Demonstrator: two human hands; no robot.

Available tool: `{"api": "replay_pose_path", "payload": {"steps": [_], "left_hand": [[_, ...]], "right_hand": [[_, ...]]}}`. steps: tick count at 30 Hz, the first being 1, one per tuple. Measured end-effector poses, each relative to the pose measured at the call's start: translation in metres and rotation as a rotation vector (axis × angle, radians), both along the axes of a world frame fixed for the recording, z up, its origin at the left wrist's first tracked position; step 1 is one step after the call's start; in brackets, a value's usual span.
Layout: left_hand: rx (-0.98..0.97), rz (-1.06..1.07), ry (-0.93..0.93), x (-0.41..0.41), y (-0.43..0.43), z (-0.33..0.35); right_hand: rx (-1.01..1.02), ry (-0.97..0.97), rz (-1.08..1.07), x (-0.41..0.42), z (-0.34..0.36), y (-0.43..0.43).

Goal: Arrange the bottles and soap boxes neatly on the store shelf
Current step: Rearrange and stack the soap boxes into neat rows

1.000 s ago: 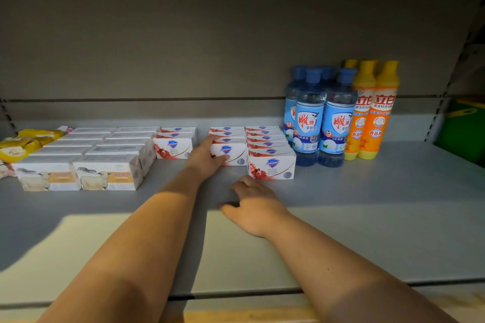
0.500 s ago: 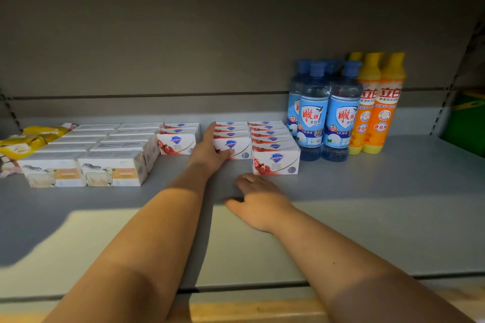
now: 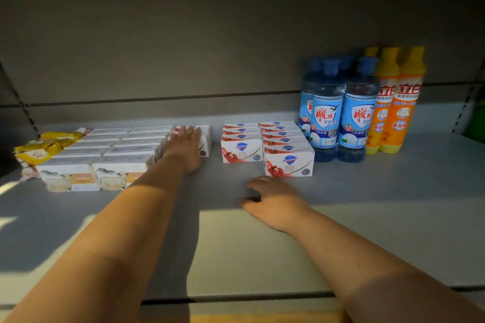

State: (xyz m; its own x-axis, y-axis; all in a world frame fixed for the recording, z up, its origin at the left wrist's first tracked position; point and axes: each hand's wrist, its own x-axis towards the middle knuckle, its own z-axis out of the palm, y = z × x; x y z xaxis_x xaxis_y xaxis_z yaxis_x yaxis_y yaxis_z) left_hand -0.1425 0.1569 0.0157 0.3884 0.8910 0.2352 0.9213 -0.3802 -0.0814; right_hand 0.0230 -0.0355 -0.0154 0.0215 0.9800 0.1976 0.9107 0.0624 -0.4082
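Observation:
My left hand (image 3: 183,145) lies flat with straight fingers on top of a short row of red-and-white soap boxes (image 3: 206,145), covering most of them. To the right stand two more rows of the same soap boxes, a shorter one (image 3: 241,148) and a longer one (image 3: 288,164) whose front box sits further forward. My right hand (image 3: 273,198) rests on the grey shelf (image 3: 393,191) just in front of that longer row, fingers loosely curled, holding nothing. Blue bottles (image 3: 326,115) and orange-yellow bottles (image 3: 401,113) stand upright at the back right.
Two rows of white soap boxes with beige print (image 3: 115,151) sit left of my left hand. Yellow packets (image 3: 42,147) lie at the far left. Something green (image 3: 477,123) shows past the shelf's right upright. The shelf's front edge runs below my forearms.
My left hand has left the front box of the middle row and moved left onto the short row of soap boxes. My right hand has stayed in place on the shelf.

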Motion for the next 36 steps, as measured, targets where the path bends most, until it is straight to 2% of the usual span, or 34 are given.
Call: {"api": "replay_pose_path", "payload": {"steps": [8, 11, 13, 16, 19, 22, 24, 25, 26, 28, 32, 36], "left_hand": [[0.218, 0.081, 0.009, 0.011, -0.001, -0.007], [0.311, 0.046, -0.049, 0.009, -0.006, -0.005], [0.362, -0.019, -0.180, 0.007, -0.014, -0.004], [0.352, -0.010, -0.581, 0.002, -0.034, 0.002], [0.124, 0.142, -1.175, -0.001, -0.058, 0.019], [-0.106, 0.154, -1.513, -0.001, -0.080, 0.030], [-0.548, 0.071, -1.782, 0.006, -0.096, 0.030], [-0.784, 0.054, -1.861, 0.011, -0.104, 0.028], [-0.943, 0.063, -1.887, 0.016, -0.113, 0.024], [-1.087, 0.050, -1.846, 0.023, -0.126, 0.015], [-1.111, -0.130, -1.787, 0.025, -0.133, 0.007], [-1.122, -0.273, -1.706, 0.016, -0.128, 0.013]], "right_hand": [[0.014, 0.015, -0.018, 0.001, -0.001, 0.002], [0.013, 0.019, -0.025, 0.000, 0.000, 0.001], [0.013, 0.019, -0.023, 0.000, 0.000, 0.001], [0.000, 0.028, -0.022, 0.001, 0.000, 0.000], [-0.013, 0.058, -0.028, 0.001, 0.000, -0.001], [0.062, 0.269, -0.040, 0.001, 0.004, -0.004], [0.135, 0.544, -0.043, 0.000, 0.009, -0.008], [0.162, 0.667, -0.032, 0.000, 0.012, -0.011], [0.187, 0.761, -0.014, -0.001, 0.014, -0.014], [0.223, 0.898, 0.012, -0.002, 0.015, -0.016], [0.212, 1.110, 0.005, 0.002, 0.019, -0.019], [0.223, 1.223, -0.050, 0.008, 0.022, -0.017]]}}
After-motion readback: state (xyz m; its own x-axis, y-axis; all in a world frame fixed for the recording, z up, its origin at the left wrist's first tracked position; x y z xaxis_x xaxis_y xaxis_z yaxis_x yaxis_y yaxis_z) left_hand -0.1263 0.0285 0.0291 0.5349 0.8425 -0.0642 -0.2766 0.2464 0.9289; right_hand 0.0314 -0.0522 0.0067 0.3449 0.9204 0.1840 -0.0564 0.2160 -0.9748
